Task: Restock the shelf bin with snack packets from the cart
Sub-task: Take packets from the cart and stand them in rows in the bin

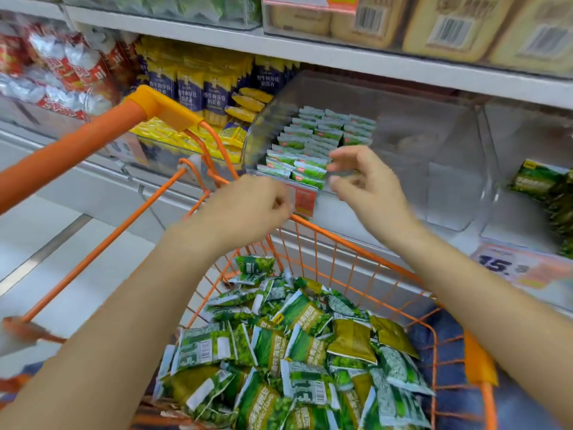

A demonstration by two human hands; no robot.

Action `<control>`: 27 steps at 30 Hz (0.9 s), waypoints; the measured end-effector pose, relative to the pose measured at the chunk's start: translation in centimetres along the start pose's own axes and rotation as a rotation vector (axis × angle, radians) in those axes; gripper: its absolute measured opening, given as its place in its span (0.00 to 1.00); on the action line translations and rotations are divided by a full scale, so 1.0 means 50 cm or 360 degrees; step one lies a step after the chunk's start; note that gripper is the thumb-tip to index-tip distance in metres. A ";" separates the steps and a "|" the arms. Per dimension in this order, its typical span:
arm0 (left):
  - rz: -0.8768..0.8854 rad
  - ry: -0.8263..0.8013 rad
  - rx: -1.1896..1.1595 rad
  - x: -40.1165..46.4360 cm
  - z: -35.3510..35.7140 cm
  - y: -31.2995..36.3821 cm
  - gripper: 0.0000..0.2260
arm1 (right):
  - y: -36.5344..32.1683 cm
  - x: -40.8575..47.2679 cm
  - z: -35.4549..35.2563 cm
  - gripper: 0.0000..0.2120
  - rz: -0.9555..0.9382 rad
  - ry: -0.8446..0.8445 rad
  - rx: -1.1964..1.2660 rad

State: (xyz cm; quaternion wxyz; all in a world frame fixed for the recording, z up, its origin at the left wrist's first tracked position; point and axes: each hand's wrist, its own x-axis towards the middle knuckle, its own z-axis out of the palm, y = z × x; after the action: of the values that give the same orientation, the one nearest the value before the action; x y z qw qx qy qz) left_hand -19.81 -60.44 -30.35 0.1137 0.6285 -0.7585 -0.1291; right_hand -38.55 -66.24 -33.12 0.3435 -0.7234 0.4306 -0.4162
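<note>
Both hands hang in front of the clear shelf bin [403,135], just above the far rim of the orange cart [356,246]; the left hand [248,209] has its fingers curled in and seems to hold nothing, though the blur hides the fingertips, so I cannot tell for sure; the right hand [369,181] is loosely spread, thumb and fingers apart, with no packet in it, close to the front row of packets [305,172] standing in the bin. The snack packets [297,352] still to be stocked lie in a loose heap in the cart, green ones mixed with some olive-yellow ones; the rows fill only the left part of the bin, and the right part looks bare. What could go wrong, in my judgement: the front packets stand on edge, so a careless touch of the right hand may tip the row over; a grab from the mixed heap may bring the wrong flavour; a hurried handful may slip between cart and shelf.
</note>
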 end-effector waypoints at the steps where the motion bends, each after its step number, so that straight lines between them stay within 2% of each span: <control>1: 0.0009 -0.0234 0.0124 -0.004 0.013 -0.002 0.11 | -0.005 -0.024 0.010 0.13 -0.0053 -0.0142 -0.0188; 3: -0.0057 -0.0631 0.0342 -0.018 0.047 -0.021 0.11 | -0.001 -0.053 0.028 0.18 -0.0148 -0.0413 -0.0686; 5: -0.0189 -0.0916 0.0548 -0.037 0.079 -0.044 0.15 | 0.000 -0.067 0.037 0.22 -0.0226 -0.0650 -0.1104; 7: -0.0336 -0.1108 0.0585 -0.055 0.104 -0.066 0.17 | -0.006 -0.074 0.035 0.23 -0.0291 -0.0776 -0.1221; 9: -0.0534 -0.1253 0.0383 -0.063 0.119 -0.076 0.18 | -0.006 -0.077 0.034 0.23 -0.0303 -0.0828 -0.1227; 11: -0.0596 -0.1336 0.0288 -0.063 0.124 -0.075 0.18 | -0.004 -0.075 0.032 0.22 -0.0269 -0.0854 -0.1180; 17: -0.0330 -0.1283 0.0717 -0.063 0.141 -0.052 0.17 | 0.002 -0.079 0.021 0.20 -0.0224 -0.0888 -0.1073; 20: -0.0301 -0.1195 0.0727 -0.065 0.139 -0.060 0.15 | -0.001 -0.082 0.019 0.20 -0.0225 -0.0863 -0.1063; 23: -0.0294 -0.1067 0.0346 -0.064 0.089 -0.073 0.13 | -0.005 -0.085 0.016 0.18 -0.0215 -0.0752 -0.0965; 27: -0.0231 -0.0788 -0.0635 -0.070 -0.008 -0.039 0.07 | -0.011 -0.085 0.002 0.20 -0.0245 -0.0605 -0.0494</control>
State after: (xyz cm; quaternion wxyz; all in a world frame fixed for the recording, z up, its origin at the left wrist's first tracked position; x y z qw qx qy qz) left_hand -17.22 -57.37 -30.65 0.0373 0.5959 -0.6760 -0.4319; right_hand -39.48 -62.13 -34.01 0.2703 -0.8634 0.3607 -0.2266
